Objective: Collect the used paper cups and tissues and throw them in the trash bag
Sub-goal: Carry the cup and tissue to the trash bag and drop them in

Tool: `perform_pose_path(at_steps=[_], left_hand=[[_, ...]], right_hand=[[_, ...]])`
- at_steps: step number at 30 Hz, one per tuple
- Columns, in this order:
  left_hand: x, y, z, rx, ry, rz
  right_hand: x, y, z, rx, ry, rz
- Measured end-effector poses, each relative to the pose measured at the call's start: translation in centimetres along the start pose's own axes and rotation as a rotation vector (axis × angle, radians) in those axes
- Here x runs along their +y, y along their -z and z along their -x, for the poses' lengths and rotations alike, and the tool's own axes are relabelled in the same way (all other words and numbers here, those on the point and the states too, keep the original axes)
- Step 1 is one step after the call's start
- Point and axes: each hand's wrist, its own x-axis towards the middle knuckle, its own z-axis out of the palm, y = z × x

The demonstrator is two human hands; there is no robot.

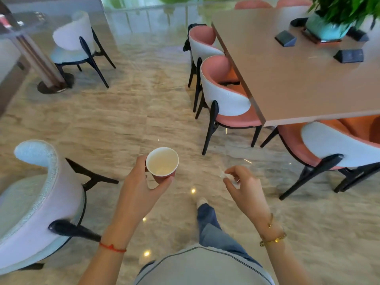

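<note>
Person stands on a polished marble floor (pixel 127 124), both arms out in front, hands well apart.

Left hand (pixel 141 182): grip closed around a paper cup (pixel 162 163), thumb on one side, fingers on the other. Cup is red outside, white inside, held upright with the mouth up; interior looks empty or nearly so. It hangs over bare floor, touching nothing but the hand. Red string on that wrist.

Right hand (pixel 244 186): fingertips pinched shut on a small crumpled tissue (pixel 225 174), whitish or clear; too small and blurred to say more. Gold bracelets on that wrist.

One leg in blue jeans (pixel 207 221) steps forward between the hands, pale shoe at the toe.

Surroundings: long beige desk (pixel 287 83) at upper right, carrying a potted plant (pixel 333 19) in a teal pot and dark wedge-shaped boxes. Pink-and-white chairs (pixel 224 99) tucked along its edge. Light blue chair (pixel 39 202) close at lower left, another farther back beside a round pedestal table.
</note>
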Motion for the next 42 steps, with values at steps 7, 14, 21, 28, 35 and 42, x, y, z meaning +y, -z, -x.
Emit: perform_pose_path(at_steps=[7, 14, 21, 28, 35, 42], left_hand=[[1.0, -3.4, -15.4, 0.08, 0.05, 0.014], [0.4, -4.7, -27.4, 0.148, 0.154, 0.003], [-3.6, -5.9, -40.6, 0.15, 0.178, 0.018], [-7.6, -4.6, -58.5, 0.157, 0.15, 0.029], [-10.9, -3.3, -75.6, 0.074, 0.101, 0.019], [-14.7, -4.0, -90.2, 0.025, 0.074, -0.001]], right_hand=[[2.1, 0.7, -18.8, -0.071, 0.082, 0.0], [2.5, -1.0, -33.7, -0.123, 0.133, -0.014], [3.0, -5.8, -47.1, -0.154, 0.122, -0.019], [0.1, -10.2, -64.6, -0.14, 0.14, -0.038], [-2.9, -13.8, -80.2, -0.105, 0.119, -0.077], [-1.9, -17.5, -92.9, -0.098, 0.057, -0.062]])
